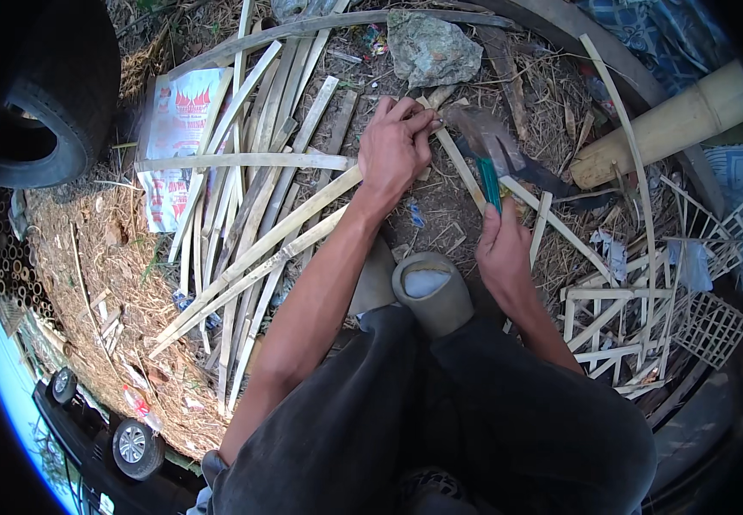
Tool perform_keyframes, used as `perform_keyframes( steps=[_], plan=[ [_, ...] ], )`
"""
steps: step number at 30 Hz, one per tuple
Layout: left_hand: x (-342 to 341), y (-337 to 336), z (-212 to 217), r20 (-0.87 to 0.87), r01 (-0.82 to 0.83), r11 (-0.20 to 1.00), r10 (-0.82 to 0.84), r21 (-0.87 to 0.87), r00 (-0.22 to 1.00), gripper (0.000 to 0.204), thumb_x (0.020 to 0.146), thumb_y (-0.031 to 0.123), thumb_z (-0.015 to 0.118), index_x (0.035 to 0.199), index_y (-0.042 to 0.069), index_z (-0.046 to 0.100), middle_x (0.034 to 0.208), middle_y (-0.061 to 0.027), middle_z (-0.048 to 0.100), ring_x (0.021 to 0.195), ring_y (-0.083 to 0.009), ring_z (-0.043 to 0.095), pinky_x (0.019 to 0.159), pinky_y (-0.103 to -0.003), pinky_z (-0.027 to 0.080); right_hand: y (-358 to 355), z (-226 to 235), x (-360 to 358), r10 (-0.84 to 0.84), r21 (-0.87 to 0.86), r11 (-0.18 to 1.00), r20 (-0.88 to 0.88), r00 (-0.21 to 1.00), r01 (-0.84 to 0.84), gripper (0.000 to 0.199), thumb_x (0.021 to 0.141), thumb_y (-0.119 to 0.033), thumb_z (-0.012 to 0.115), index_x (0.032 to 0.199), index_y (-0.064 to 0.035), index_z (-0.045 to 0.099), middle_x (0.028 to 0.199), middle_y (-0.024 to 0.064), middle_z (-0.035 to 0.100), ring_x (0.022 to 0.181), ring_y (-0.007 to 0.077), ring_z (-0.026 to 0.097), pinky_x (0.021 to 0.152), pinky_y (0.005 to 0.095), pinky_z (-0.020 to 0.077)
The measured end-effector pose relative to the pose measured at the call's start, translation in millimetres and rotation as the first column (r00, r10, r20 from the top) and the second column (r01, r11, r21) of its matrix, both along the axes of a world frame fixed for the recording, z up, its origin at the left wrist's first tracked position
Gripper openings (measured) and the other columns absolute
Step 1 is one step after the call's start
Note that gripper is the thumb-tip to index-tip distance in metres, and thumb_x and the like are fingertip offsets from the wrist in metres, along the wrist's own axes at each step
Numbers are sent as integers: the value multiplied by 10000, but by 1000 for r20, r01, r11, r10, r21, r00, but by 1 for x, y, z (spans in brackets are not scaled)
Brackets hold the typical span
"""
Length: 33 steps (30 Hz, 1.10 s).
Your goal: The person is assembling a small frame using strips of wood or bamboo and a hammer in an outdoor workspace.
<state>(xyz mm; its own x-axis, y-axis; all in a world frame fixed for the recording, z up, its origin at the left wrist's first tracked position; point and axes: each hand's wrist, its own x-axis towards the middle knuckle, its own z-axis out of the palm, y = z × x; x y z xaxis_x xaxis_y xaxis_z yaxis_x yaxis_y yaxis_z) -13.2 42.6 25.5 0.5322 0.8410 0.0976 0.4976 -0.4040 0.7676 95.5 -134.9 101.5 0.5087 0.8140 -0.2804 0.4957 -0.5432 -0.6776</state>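
Observation:
My left hand [397, 148] is closed at the upper ends of pale split bamboo strips [281, 230], which slant down to the lower left under my forearm. Its fingertips point toward a short strip [460, 167] lying between my hands. In my right hand [506, 253] is the green handle of a knife [489, 182]. Motion smears its broad brownish blade, which extends up and to the left near my left fingertips. I cannot tell whether the blade touches a strip.
A heap of bamboo strips [251, 137] and a printed sack [174, 120] lie to the left. A rock [434, 49] sits at the top. Right are a thick bamboo pole [667, 124] and slatted frames [616, 318]. A tire [54, 103] stands upper left.

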Motion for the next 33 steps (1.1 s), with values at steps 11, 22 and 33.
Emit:
perform_keyframes(
  steps=[11, 22, 33],
  plan=[
    [-6, 2, -2, -55, 17, 999, -15, 44, 998, 204, 837, 76, 709, 1013, 112, 805, 1002, -29, 694, 996, -264, 616, 806, -397, 557, -3, 7, 2, 51, -40, 998, 58, 997, -49, 282, 1094, -207, 474, 1106, 68, 540, 589, 202, 563, 534, 428, 627, 493, 493, 447],
    [-9, -5, -10, -56, 8, 992, -1, 126, 998, 186, 844, 101, 731, 1008, 149, 805, 992, 0, 684, 977, -252, 609, 766, -397, 562, 0, 54, 40, -101, -59, 994, -160, 982, 93, 370, 1143, -288, 377, 986, 6, 538, 608, 97, 515, 521, 194, 526, 525, 357, 418],
    [-6, -2, -2, -73, 10, 993, -1, 119, 997, 190, 844, 97, 727, 1016, 115, 804, 1023, -18, 697, 994, -264, 625, 780, -404, 563, 8, 69, 45, 120, -111, 985, -128, 985, -134, 324, 1122, -286, 437, 1075, 25, 512, 612, 239, 547, 588, 479, 603, 531, 493, 412]
  ],
)
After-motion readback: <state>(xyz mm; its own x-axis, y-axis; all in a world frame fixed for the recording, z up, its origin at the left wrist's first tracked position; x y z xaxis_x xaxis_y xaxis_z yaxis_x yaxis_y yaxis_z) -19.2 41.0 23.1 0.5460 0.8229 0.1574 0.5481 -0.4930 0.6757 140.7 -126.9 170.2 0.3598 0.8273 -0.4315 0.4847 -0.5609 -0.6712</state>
